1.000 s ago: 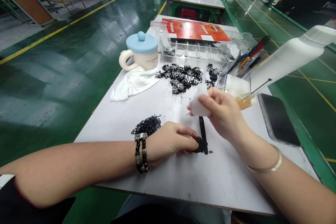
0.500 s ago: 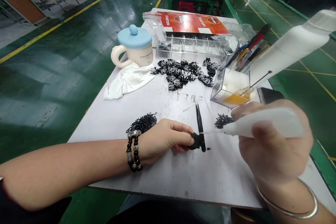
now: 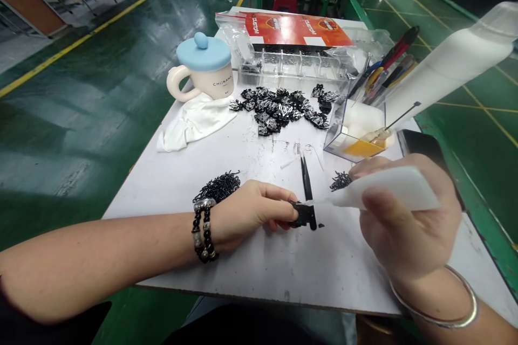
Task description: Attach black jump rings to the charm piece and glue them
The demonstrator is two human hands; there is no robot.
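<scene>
Between thumb and fingers, my left hand (image 3: 259, 207) pinches a small black part (image 3: 301, 214) just above the white table (image 3: 259, 275). My right hand (image 3: 408, 215) is wrapped round a translucent white squeeze bottle (image 3: 399, 188), its thin nozzle pointing left, with the tip at the upper edge of the black part. Black tweezers (image 3: 306, 178) lie by the part, their lower end beside or beneath it. A pile of small black hooks (image 3: 218, 186) rests behind my left wrist. Another small pile (image 3: 340, 180) is partly hidden by my right hand.
Black and silver pieces (image 3: 279, 108) lie mid-table before a clear compartment tray (image 3: 291, 67). A lidded mug (image 3: 210, 78) and white cloth (image 3: 194, 121) are at left. At right stand a clear tool holder (image 3: 356, 132) and large white bottle (image 3: 449, 59), beside a dark phone-like object (image 3: 424, 151).
My right hand and the squeeze bottle have moved left, bringing the nozzle tip over to the black part. My left hand keeps its pinch. The whole view has shifted slightly.
</scene>
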